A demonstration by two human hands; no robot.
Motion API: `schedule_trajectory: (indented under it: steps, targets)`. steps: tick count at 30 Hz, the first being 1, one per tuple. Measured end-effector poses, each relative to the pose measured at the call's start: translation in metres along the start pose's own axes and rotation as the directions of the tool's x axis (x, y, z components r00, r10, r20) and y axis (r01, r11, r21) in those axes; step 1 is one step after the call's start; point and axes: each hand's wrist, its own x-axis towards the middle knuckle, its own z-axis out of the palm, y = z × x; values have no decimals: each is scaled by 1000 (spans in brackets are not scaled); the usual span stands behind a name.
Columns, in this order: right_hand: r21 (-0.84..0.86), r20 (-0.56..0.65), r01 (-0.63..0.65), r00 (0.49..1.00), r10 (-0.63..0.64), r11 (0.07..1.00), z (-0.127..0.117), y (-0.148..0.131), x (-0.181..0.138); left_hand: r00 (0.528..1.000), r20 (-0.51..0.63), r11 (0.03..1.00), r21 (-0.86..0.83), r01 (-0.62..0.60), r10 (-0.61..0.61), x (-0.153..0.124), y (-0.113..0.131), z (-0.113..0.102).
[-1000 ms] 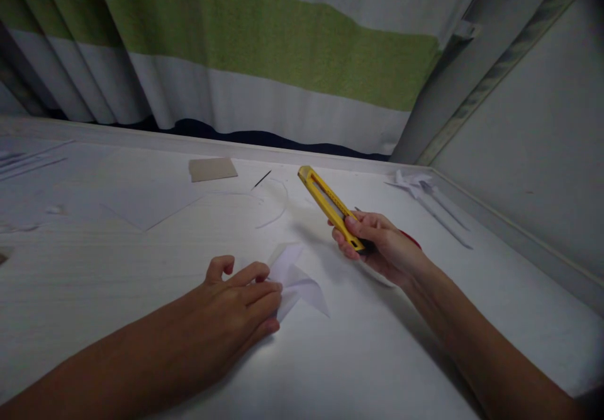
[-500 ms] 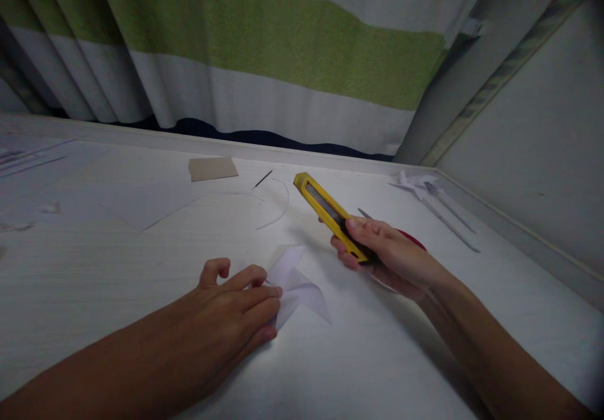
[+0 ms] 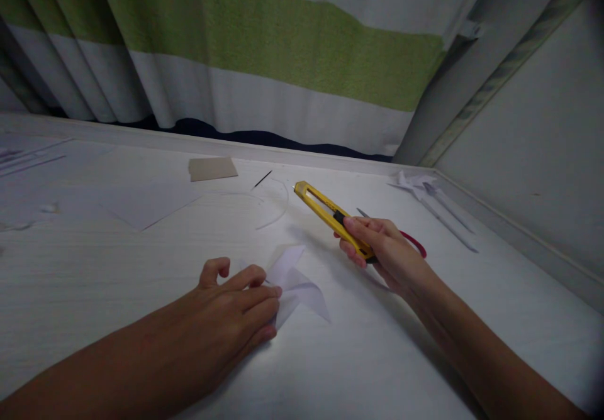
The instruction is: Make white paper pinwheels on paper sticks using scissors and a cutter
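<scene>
My left hand (image 3: 240,310) presses on a folded white paper pinwheel (image 3: 295,281), its fingers closed over the near left part and hiding it. The pinwheel's pointed blades spread out past my fingertips on the white table. In my right hand (image 3: 389,247) is a yellow box cutter (image 3: 321,206), held above the table and pointing up and left. My thumb lies by its black slider, and a tiny tip shows at the cutter's front end. Behind my right hand lie scissors with a red handle (image 3: 415,243), mostly hidden by the hand.
At the back right lies another white paper pinwheel (image 3: 415,181) with paper sticks (image 3: 446,222). A brown card (image 3: 213,168), a thin black stick (image 3: 262,179) and a curled paper strip (image 3: 285,203) lie farther back. White paper sheets (image 3: 146,203) cover the left. A curtain (image 3: 283,43) hangs behind.
The box cutter has turned in my right hand, so its slotted side and black slider now show. Its front end has dipped slightly. My left hand and the pinwheel have stayed in place.
</scene>
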Motion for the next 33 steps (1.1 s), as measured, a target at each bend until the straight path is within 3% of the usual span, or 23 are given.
schedule_trajectory:
  steps: [14,21,25,27,29,33]
  targets:
    - [-40,-113,33,993,-37,999,0,3,1,999,33,999,-36,24,-23,-2,1,-3]
    - [15,-73,131,989,-130,991,-1,-20,-8,998,21,999,-5,51,-51,-8,2,2]
    - [70,-51,277,960,-274,958,3,-29,-17,999,33,999,32,37,-38,-12,2,7]
    - [26,-94,350,933,-346,936,7,-30,-25,998,42,998,39,40,-41,-11,3,8]
    - [-90,-144,346,923,-356,934,12,-28,-34,998,44,998,42,43,-45,-9,4,9]
    - [-276,10,293,953,-302,916,21,-19,-46,998,15,998,34,57,-58,-6,4,10]
